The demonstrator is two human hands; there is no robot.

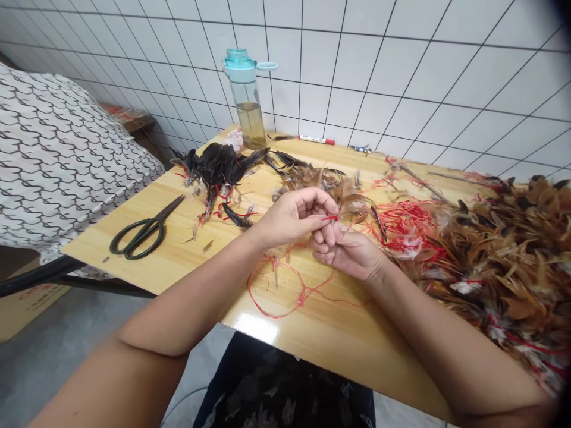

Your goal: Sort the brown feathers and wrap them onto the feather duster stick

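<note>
Both hands meet above the middle of the wooden table. My left hand (298, 217) is closed, thumb and forefinger pinching a short red string (331, 218). Just below and to the right, my right hand (350, 252) is closed around the pale quill end of a small bunch of brown feathers (352, 203), its fingers touching the left ones. The string lies across that quill end; whether it is knotted cannot be made out. Below the hands a loop of thin red string (279, 317) rests on the table (330, 345).
Black scissors (149, 232) lie at the left, near black feathers (218, 166). More brown feathers (307, 178) are behind my hands. A water bottle (250, 113) and a marker (316, 139) are by the tiled wall. Red strings (410, 223) and a large feather pile (504, 238) cover the right side.
</note>
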